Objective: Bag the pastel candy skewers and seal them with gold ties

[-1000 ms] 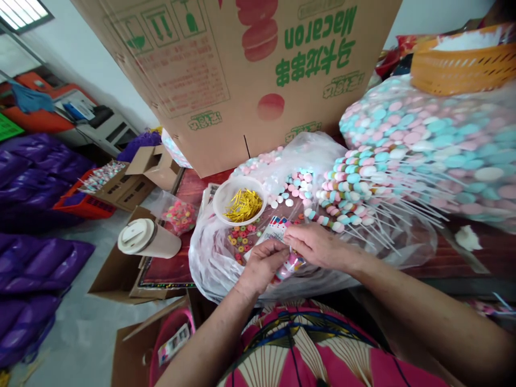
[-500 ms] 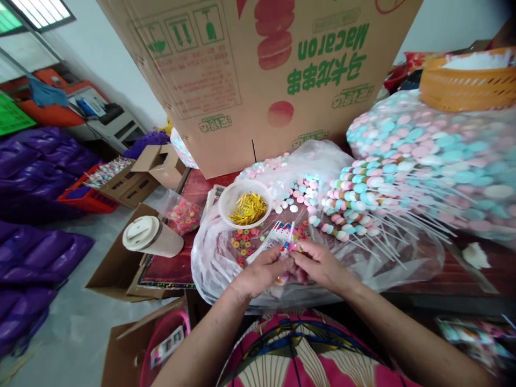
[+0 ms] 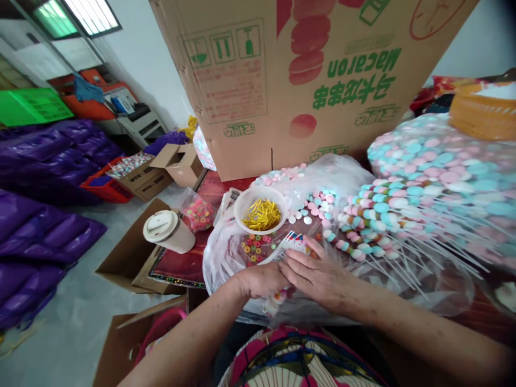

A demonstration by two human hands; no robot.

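My left hand [image 3: 263, 279] is closed, and a clear packet with coloured print [image 3: 279, 299] hangs out below its fingers. Most of that packet is hidden by the hands. My right hand [image 3: 318, 273] lies across the left one with its fingers stretched out, their tips by a stack of printed wrappers [image 3: 291, 243]. A white bowl [image 3: 238, 208] of gold twist ties [image 3: 262, 215] sits just beyond the hands. Loose ring candies [image 3: 255, 247] are scattered on the plastic sheet. Skewers of pastel candies [image 3: 387, 207] lie to the right, their white sticks pointing toward me.
A large cardboard box [image 3: 298, 97] stands at the back of the table. Pastel candies fill a big clear bag [image 3: 447, 148] on the right, with an orange basket [image 3: 481, 115] on top. A lidded cup [image 3: 171, 232] and a bag of ring candies [image 3: 198, 210] are at left.
My right hand has spread from a pinch and now reaches over the left hand toward the wrappers. The white stick between the hands is out of sight. The view has shifted left.
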